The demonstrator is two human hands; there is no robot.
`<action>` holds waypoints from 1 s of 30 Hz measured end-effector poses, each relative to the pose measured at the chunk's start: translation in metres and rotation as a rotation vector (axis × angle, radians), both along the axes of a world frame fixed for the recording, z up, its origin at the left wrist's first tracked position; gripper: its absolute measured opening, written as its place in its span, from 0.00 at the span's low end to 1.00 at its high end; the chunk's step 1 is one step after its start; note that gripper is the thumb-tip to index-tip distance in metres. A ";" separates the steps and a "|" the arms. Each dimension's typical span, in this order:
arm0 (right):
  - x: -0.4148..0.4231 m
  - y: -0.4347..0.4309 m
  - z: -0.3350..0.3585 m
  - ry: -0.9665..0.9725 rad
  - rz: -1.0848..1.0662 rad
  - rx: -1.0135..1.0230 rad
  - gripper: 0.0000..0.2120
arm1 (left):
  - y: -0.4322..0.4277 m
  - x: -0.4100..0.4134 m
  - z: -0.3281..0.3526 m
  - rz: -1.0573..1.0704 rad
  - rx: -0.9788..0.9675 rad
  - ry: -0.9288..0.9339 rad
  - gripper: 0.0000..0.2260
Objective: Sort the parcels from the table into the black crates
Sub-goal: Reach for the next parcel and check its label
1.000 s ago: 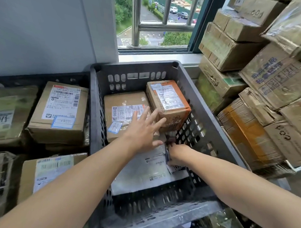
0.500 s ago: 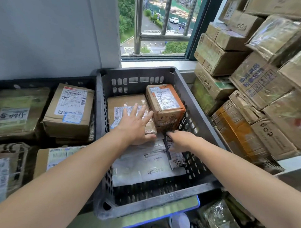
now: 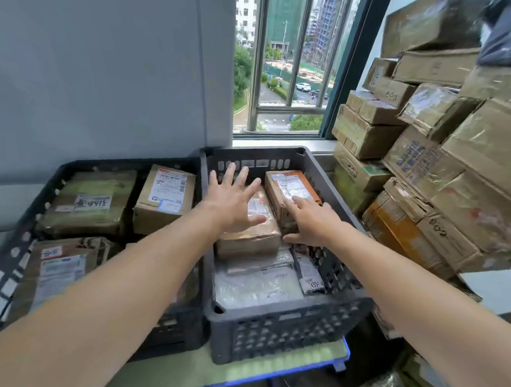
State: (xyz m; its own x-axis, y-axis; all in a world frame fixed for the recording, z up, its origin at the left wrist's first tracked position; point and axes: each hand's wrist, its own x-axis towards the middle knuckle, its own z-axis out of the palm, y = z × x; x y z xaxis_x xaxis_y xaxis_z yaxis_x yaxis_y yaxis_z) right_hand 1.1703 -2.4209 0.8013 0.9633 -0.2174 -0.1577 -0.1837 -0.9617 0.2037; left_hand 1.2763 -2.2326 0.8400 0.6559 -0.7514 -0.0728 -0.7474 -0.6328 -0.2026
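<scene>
Crates: two black slotted ones stand side by side on the green tabletop [image 3: 271, 364], the left crate [image 3: 24, 234] touching the right crate [image 3: 285, 310]; both hold parcels.
Left hand [image 3: 233, 201]: wide, with the fingers straight and spread and the palm down over the tan box [image 3: 247, 239]. It holds nothing, and I cannot tell whether the palm touches the box.
Right hand [image 3: 311, 221]: flat, fingers straight, with the fingertips on the label of the orange box [image 3: 292, 186] and the thumb low by the tan box's near right corner. It grips nothing.
Tan box: lies flat in the middle of the right crate, its right side against the orange box.
Orange box: at the back right of the right crate, white label up, sitting higher than the tan box.
White bags [image 3: 257, 283]: at the front of the right crate, partly under the tan box's near edge.
Tagged packet [image 3: 309, 273]: between the white bags and the crate's right wall.
Left crate load: a labelled box [image 3: 164, 199] at the back right, a green-taped parcel [image 3: 89, 202] at the back left and a brown parcel [image 3: 60, 267] in front.
Cartons [image 3: 423, 170]: piled high just right of the right crate.
Window [image 3: 287, 64]: barred, behind the right crate.
</scene>
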 end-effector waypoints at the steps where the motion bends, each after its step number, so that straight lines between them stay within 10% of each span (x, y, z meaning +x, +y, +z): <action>1: 0.002 0.011 0.012 -0.036 0.002 -0.020 0.50 | 0.015 0.001 0.008 0.014 -0.013 -0.018 0.42; 13: 0.038 0.293 0.100 -0.240 0.159 -0.039 0.47 | 0.330 -0.007 0.042 0.320 -0.188 -0.100 0.40; 30: 0.156 0.753 0.049 -0.198 0.766 0.140 0.46 | 0.759 -0.029 -0.011 0.917 -0.153 -0.103 0.39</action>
State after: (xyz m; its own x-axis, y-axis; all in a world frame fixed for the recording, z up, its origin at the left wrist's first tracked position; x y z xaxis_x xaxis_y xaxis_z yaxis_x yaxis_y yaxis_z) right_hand 1.3267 -1.6682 0.8505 0.8499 0.5241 0.0549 0.5171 -0.8495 0.1046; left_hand 1.2476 -1.4736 0.8294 0.9949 0.0661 0.0758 0.0740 -0.9916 -0.1058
